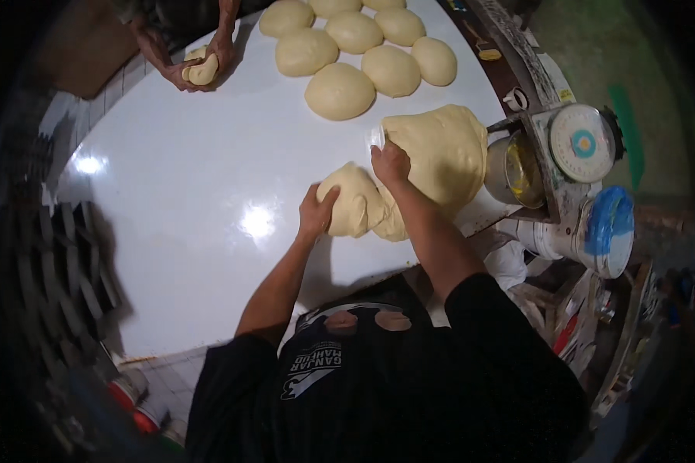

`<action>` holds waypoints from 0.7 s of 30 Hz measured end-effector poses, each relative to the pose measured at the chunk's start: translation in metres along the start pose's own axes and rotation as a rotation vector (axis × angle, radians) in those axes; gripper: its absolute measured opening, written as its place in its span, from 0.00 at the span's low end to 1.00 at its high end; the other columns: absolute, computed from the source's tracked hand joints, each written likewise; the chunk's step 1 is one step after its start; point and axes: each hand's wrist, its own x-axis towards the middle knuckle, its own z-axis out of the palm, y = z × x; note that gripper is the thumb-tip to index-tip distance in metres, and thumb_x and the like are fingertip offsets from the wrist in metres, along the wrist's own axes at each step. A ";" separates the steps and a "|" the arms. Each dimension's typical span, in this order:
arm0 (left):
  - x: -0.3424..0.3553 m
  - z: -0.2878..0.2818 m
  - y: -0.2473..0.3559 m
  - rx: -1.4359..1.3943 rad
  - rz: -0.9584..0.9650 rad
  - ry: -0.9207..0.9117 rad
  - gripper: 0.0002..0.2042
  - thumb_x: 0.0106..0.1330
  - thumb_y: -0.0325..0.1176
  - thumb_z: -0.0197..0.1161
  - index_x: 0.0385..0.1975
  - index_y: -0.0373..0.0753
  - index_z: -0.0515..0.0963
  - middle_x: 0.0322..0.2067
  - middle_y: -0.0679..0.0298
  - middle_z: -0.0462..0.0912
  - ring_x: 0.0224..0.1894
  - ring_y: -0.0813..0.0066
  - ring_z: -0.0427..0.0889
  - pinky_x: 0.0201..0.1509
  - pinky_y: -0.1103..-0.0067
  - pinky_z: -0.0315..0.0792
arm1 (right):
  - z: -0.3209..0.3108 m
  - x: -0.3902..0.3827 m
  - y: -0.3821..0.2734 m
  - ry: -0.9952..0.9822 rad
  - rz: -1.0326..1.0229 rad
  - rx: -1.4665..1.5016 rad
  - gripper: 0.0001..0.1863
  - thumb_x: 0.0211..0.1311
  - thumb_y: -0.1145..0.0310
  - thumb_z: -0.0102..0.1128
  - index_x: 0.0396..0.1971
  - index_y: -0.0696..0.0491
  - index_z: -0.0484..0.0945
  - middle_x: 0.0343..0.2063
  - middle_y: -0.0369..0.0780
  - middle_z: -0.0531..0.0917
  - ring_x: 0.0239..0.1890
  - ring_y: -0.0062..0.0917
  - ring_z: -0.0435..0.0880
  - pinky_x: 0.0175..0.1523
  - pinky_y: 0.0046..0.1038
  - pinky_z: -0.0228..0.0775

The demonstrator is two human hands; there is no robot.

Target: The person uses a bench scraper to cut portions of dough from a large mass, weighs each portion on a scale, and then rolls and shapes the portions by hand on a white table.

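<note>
My left hand (315,213) grips the left side of a lumpy piece of pale yellow dough (352,199), thumb on top. My right hand (391,164) is closed around a flat, whitish dough scraper (376,137), at the left edge of a large dough mass (444,154). The lumpy piece lies just left of that mass; a smaller fold of dough (392,224) lies between them, partly behind my right forearm. Part of the scraper is hidden by my fingers.
Several rounded dough balls (340,91) sit at the table's far side. Another person's hands (201,68) work dough at the far left. A round dial scale (582,143), a metal pot (513,171) and a white bucket (608,231) stand along the right edge of the white table (185,208).
</note>
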 end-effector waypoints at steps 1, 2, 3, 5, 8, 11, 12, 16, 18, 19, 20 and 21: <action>-0.001 -0.006 -0.008 -0.142 0.009 0.079 0.27 0.63 0.50 0.72 0.52 0.33 0.79 0.44 0.48 0.85 0.44 0.60 0.86 0.51 0.72 0.78 | -0.001 0.009 0.010 0.012 0.003 0.223 0.19 0.65 0.56 0.64 0.40 0.61 0.84 0.36 0.55 0.87 0.41 0.50 0.87 0.48 0.44 0.78; 0.000 -0.012 0.000 -0.139 0.052 0.067 0.27 0.63 0.50 0.72 0.52 0.33 0.79 0.44 0.48 0.85 0.44 0.60 0.86 0.51 0.72 0.78 | -0.005 0.023 0.024 0.029 -0.001 0.440 0.20 0.65 0.57 0.65 0.42 0.61 0.84 0.35 0.55 0.87 0.40 0.48 0.87 0.47 0.43 0.78; -0.011 -0.024 -0.008 -0.093 0.015 0.090 0.27 0.63 0.49 0.73 0.51 0.33 0.79 0.43 0.50 0.85 0.44 0.61 0.85 0.51 0.72 0.78 | -0.008 0.017 0.021 0.020 0.202 0.741 0.20 0.65 0.58 0.66 0.44 0.62 0.84 0.35 0.53 0.88 0.40 0.42 0.89 0.46 0.41 0.77; -0.015 -0.047 -0.016 -0.060 -0.035 0.130 0.27 0.63 0.48 0.74 0.51 0.32 0.79 0.42 0.51 0.85 0.43 0.63 0.85 0.50 0.72 0.78 | -0.037 -0.002 0.025 -0.136 0.305 0.786 0.21 0.64 0.58 0.68 0.42 0.63 0.84 0.34 0.52 0.88 0.39 0.42 0.89 0.46 0.41 0.78; -0.020 -0.049 -0.023 0.255 0.165 0.131 0.27 0.64 0.48 0.73 0.53 0.31 0.78 0.41 0.54 0.85 0.46 0.65 0.84 0.52 0.72 0.78 | -0.024 -0.066 0.038 -0.236 0.004 0.027 0.20 0.63 0.56 0.67 0.35 0.62 0.85 0.32 0.54 0.87 0.36 0.48 0.88 0.45 0.46 0.79; -0.027 -0.026 -0.019 0.142 0.413 0.169 0.28 0.69 0.46 0.68 0.60 0.32 0.72 0.43 0.55 0.83 0.48 0.66 0.82 0.51 0.69 0.77 | 0.031 -0.100 0.017 0.099 -0.027 0.083 0.23 0.62 0.53 0.64 0.29 0.63 0.83 0.29 0.59 0.84 0.38 0.56 0.85 0.46 0.49 0.77; -0.028 -0.016 -0.014 0.160 0.412 0.175 0.28 0.69 0.46 0.68 0.60 0.32 0.72 0.43 0.55 0.83 0.48 0.66 0.82 0.51 0.69 0.77 | 0.032 -0.092 0.010 0.093 -0.026 0.101 0.23 0.62 0.53 0.64 0.29 0.63 0.83 0.29 0.59 0.84 0.38 0.56 0.85 0.46 0.49 0.77; -0.012 -0.013 0.017 -0.243 0.021 -0.014 0.28 0.76 0.48 0.59 0.69 0.38 0.63 0.55 0.52 0.79 0.59 0.63 0.79 0.58 0.70 0.77 | 0.018 -0.041 0.007 -0.174 -0.166 0.414 0.18 0.66 0.58 0.61 0.34 0.61 0.83 0.32 0.51 0.87 0.36 0.49 0.87 0.43 0.46 0.78; -0.005 -0.015 0.035 -0.864 -0.044 -0.248 0.29 0.77 0.50 0.57 0.70 0.40 0.62 0.60 0.53 0.77 0.64 0.61 0.77 0.63 0.66 0.77 | -0.003 -0.042 0.023 -0.338 0.212 0.824 0.18 0.68 0.56 0.63 0.41 0.58 0.84 0.37 0.43 0.88 0.42 0.37 0.88 0.45 0.40 0.80; 0.003 -0.017 0.043 -1.070 -0.110 -0.438 0.29 0.78 0.52 0.54 0.71 0.42 0.62 0.65 0.55 0.73 0.66 0.59 0.75 0.68 0.60 0.75 | -0.022 -0.043 0.031 -0.322 0.203 0.842 0.18 0.68 0.56 0.63 0.41 0.58 0.84 0.37 0.43 0.88 0.42 0.37 0.88 0.45 0.40 0.80; 0.005 -0.010 0.059 -1.053 -0.109 -0.452 0.29 0.78 0.52 0.54 0.71 0.42 0.62 0.65 0.55 0.73 0.66 0.59 0.75 0.68 0.60 0.75 | -0.048 -0.047 0.040 -0.472 0.313 1.300 0.19 0.67 0.54 0.65 0.44 0.56 0.83 0.40 0.41 0.87 0.44 0.32 0.87 0.46 0.38 0.81; 0.008 0.006 0.095 -1.150 -0.143 -0.526 0.29 0.78 0.53 0.52 0.72 0.42 0.62 0.66 0.55 0.73 0.66 0.59 0.75 0.68 0.60 0.74 | -0.074 -0.046 0.055 -0.577 0.402 1.770 0.21 0.66 0.53 0.67 0.48 0.54 0.83 0.42 0.38 0.86 0.46 0.27 0.86 0.47 0.35 0.81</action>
